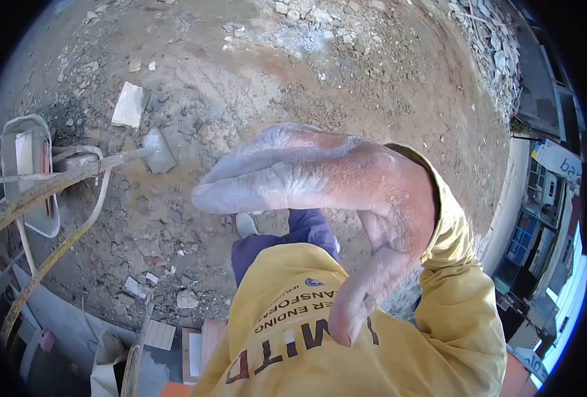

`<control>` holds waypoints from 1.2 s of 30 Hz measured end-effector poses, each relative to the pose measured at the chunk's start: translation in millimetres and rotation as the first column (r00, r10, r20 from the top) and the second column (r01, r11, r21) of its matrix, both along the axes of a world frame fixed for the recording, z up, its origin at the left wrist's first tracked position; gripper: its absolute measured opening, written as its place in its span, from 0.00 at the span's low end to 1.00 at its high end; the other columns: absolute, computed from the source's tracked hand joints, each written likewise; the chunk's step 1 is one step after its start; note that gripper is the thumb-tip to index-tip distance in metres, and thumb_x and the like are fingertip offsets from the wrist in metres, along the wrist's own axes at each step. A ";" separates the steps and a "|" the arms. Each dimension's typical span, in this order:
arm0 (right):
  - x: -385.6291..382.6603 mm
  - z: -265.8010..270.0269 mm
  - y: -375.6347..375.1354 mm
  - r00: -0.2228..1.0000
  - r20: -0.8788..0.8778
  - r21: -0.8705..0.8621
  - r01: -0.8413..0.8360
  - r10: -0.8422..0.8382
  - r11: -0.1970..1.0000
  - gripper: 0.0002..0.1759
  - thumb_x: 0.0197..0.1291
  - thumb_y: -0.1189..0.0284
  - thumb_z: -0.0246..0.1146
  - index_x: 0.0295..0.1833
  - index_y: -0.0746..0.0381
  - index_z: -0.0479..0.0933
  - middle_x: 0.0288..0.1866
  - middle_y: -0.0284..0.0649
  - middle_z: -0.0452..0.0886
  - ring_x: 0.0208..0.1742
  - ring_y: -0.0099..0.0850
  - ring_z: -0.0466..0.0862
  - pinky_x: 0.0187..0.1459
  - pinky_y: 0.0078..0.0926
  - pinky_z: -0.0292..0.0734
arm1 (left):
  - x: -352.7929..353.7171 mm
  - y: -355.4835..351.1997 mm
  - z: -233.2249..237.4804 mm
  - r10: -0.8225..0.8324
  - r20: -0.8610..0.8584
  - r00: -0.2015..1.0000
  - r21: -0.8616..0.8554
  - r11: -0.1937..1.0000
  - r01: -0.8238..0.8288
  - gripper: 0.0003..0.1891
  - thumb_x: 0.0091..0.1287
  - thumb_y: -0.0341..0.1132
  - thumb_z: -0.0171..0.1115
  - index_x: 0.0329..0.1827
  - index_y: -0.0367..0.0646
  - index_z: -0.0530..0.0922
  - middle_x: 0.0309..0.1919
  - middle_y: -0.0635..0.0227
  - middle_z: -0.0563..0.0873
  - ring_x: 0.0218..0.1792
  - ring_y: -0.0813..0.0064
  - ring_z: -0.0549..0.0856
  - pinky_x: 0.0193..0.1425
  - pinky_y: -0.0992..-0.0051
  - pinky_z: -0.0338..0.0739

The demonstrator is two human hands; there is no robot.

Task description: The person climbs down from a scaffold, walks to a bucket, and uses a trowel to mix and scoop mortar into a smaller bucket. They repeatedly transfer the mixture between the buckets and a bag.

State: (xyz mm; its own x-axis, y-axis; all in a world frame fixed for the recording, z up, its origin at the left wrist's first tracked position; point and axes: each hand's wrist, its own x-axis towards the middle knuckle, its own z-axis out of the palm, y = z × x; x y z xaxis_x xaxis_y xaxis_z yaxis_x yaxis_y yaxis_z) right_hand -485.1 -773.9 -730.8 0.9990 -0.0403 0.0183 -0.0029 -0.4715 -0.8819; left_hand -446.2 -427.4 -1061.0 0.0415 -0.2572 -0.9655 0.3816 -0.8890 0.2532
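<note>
My right hand [320,178] is raised close to the camera, in front of the yellow shirt [293,284] with dark lettering. Its fingers stretch out to the left, side by side, and the thumb hangs apart, pointing down. Pale dust covers much of the skin. Nothing shows between fingers and thumb, and the hand touches no object. A yellow sleeve [452,231] ends at the wrist. My left hand is out of the frame.
Rusty metal bars [48,188] and a white-rimmed container [28,126] stand at the left. Rubble and a pale slab [129,104] lie on the dirt ground [194,73]. Boards [159,335] are at the lower left. Shelving with goods [525,238] lines the right side.
</note>
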 end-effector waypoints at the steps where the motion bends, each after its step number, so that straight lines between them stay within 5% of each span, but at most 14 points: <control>1: -14.5 -5.8 -26.2 0.997 -0.037 0.115 0.075 -0.071 0.991 0.38 0.55 0.59 0.71 0.68 0.63 0.67 0.58 0.50 0.77 0.58 0.39 0.78 0.58 0.37 0.73 | 5.4 -7.3 -1.9 0.029 0.008 1.000 0.030 0.999 -0.029 0.29 0.61 0.39 0.61 0.67 0.41 0.69 0.62 0.59 0.76 0.62 0.62 0.76 0.64 0.62 0.70; 3: -57.8 -50.2 -71.3 0.910 -0.263 0.300 0.392 -0.319 0.870 0.39 0.58 0.56 0.68 0.69 0.64 0.65 0.61 0.48 0.76 0.60 0.37 0.77 0.62 0.38 0.70 | 14.6 -21.3 -0.9 0.106 0.034 0.994 0.094 0.990 -0.109 0.30 0.60 0.38 0.62 0.66 0.40 0.69 0.61 0.59 0.77 0.62 0.62 0.76 0.64 0.63 0.70; 5: -112.0 -152.0 -117.8 0.641 -0.532 0.196 0.729 -0.553 0.656 0.30 0.63 0.60 0.63 0.66 0.63 0.67 0.58 0.49 0.78 0.57 0.36 0.80 0.58 0.36 0.74 | 34.6 -41.2 8.5 0.204 0.075 0.976 0.162 0.963 -0.214 0.30 0.59 0.38 0.63 0.66 0.40 0.69 0.61 0.59 0.77 0.62 0.62 0.76 0.63 0.64 0.71; 6: -150.8 -226.3 -136.8 0.430 -0.558 -0.120 0.804 -0.709 0.582 0.33 0.61 0.56 0.63 0.66 0.63 0.68 0.57 0.52 0.78 0.57 0.42 0.80 0.59 0.37 0.74 | 43.0 -51.5 18.2 0.261 0.108 0.959 0.202 0.939 -0.279 0.30 0.59 0.37 0.64 0.66 0.39 0.69 0.61 0.59 0.77 0.62 0.62 0.77 0.63 0.64 0.71; 8: -217.9 -340.6 -168.4 0.038 -0.768 -0.592 0.340 -0.639 0.731 0.39 0.51 0.46 0.64 0.63 0.62 0.72 0.56 0.54 0.79 0.57 0.50 0.79 0.60 0.39 0.73 | 73.5 -105.4 42.0 0.326 0.218 0.920 0.247 0.894 -0.375 0.31 0.58 0.37 0.65 0.66 0.39 0.69 0.61 0.59 0.78 0.61 0.63 0.77 0.63 0.64 0.72; 10: -269.4 -397.5 -190.1 0.088 -0.968 -0.231 0.057 -0.236 0.971 0.34 0.53 0.41 0.60 0.50 0.60 0.82 0.56 0.49 0.80 0.59 0.45 0.78 0.60 0.42 0.72 | 118.1 -194.6 76.6 0.340 0.334 0.879 0.123 0.909 -0.398 0.31 0.57 0.36 0.66 0.65 0.38 0.70 0.60 0.59 0.78 0.61 0.63 0.77 0.62 0.65 0.72; 12: -284.9 -444.6 -221.5 0.371 -0.902 -0.237 -0.003 -0.219 0.971 0.32 0.54 0.39 0.56 0.48 0.55 0.83 0.55 0.49 0.81 0.58 0.46 0.78 0.60 0.42 0.71 | 181.2 -289.4 101.7 0.223 0.405 0.887 -0.429 0.903 -0.032 0.33 0.60 0.31 0.61 0.71 0.46 0.62 0.61 0.59 0.74 0.55 0.63 0.78 0.54 0.66 0.75; 14: -202.2 -334.1 -279.8 0.407 -0.899 -0.188 -0.027 -0.161 0.982 0.26 0.66 0.50 0.45 0.47 0.56 0.80 0.49 0.48 0.82 0.48 0.48 0.80 0.50 0.44 0.74 | 199.0 -430.8 293.2 0.311 0.385 0.869 -0.721 0.689 0.073 0.38 0.57 0.31 0.63 0.72 0.35 0.58 0.68 0.52 0.68 0.69 0.58 0.68 0.70 0.64 0.64; 15: -191.1 -367.9 -310.6 0.397 -0.903 -0.201 -0.054 -0.163 0.978 0.25 0.65 0.50 0.46 0.46 0.57 0.80 0.48 0.48 0.82 0.48 0.48 0.80 0.50 0.44 0.74 | 201.2 -475.4 373.7 0.323 0.366 0.873 -0.785 0.611 0.103 0.38 0.56 0.30 0.63 0.71 0.35 0.59 0.69 0.52 0.66 0.70 0.59 0.67 0.70 0.61 0.63; 18: -145.3 -397.6 -386.8 0.431 -0.866 -0.274 0.011 -0.252 0.962 0.22 0.65 0.53 0.49 0.43 0.58 0.80 0.45 0.47 0.83 0.43 0.45 0.82 0.44 0.43 0.75 | 205.6 -553.2 497.3 0.305 0.383 0.872 -0.917 0.241 0.319 0.37 0.56 0.30 0.62 0.70 0.35 0.61 0.69 0.53 0.66 0.70 0.61 0.67 0.69 0.59 0.64; 20: -70.5 -341.5 -434.5 0.397 -0.858 -0.334 0.049 -0.326 0.941 0.20 0.65 0.54 0.50 0.44 0.57 0.80 0.44 0.44 0.83 0.41 0.41 0.83 0.40 0.41 0.76 | 203.7 -592.7 545.8 0.334 0.409 0.849 -0.912 0.182 0.367 0.39 0.54 0.41 0.70 0.67 0.34 0.64 0.62 0.49 0.73 0.64 0.57 0.74 0.63 0.64 0.71; 25: 41.9 -332.6 -532.5 0.455 -0.745 -0.195 0.551 -0.488 0.811 0.20 0.65 0.54 0.50 0.45 0.56 0.80 0.45 0.44 0.83 0.41 0.41 0.83 0.41 0.41 0.76 | 282.5 -680.1 580.1 0.141 0.685 0.715 -0.717 -0.039 0.696 0.32 0.58 0.38 0.64 0.65 0.34 0.67 0.61 0.48 0.74 0.63 0.57 0.74 0.64 0.63 0.70; 31: 102.4 -368.1 -589.7 0.308 -0.890 -0.126 0.542 -0.337 0.831 0.19 0.65 0.54 0.51 0.46 0.55 0.80 0.45 0.43 0.83 0.41 0.41 0.83 0.41 0.41 0.76 | 418.1 -788.0 596.2 0.213 0.791 0.574 -0.526 -0.245 0.815 0.28 0.61 0.38 0.62 0.61 0.32 0.69 0.60 0.48 0.74 0.63 0.55 0.73 0.67 0.59 0.66; 36: 152.2 -366.9 -625.6 0.159 -0.972 -0.079 0.473 -0.173 0.878 0.19 0.65 0.55 0.51 0.47 0.54 0.80 0.45 0.43 0.83 0.41 0.40 0.83 0.41 0.41 0.76 | 522.7 -869.9 540.6 0.031 0.546 0.837 -0.836 -0.041 0.547 0.29 0.62 0.36 0.62 0.66 0.37 0.67 0.62 0.50 0.72 0.63 0.59 0.74 0.59 0.64 0.75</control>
State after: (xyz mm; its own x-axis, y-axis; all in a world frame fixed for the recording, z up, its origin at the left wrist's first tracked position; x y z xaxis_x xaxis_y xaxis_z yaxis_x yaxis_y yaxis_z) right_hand -332.9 -1399.5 -1097.7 0.1561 -0.2166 -0.9637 -0.9876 -0.0189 -0.1557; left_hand 76.6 -1297.3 -520.4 -0.1024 -0.9522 0.2877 -0.1680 0.3016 0.9385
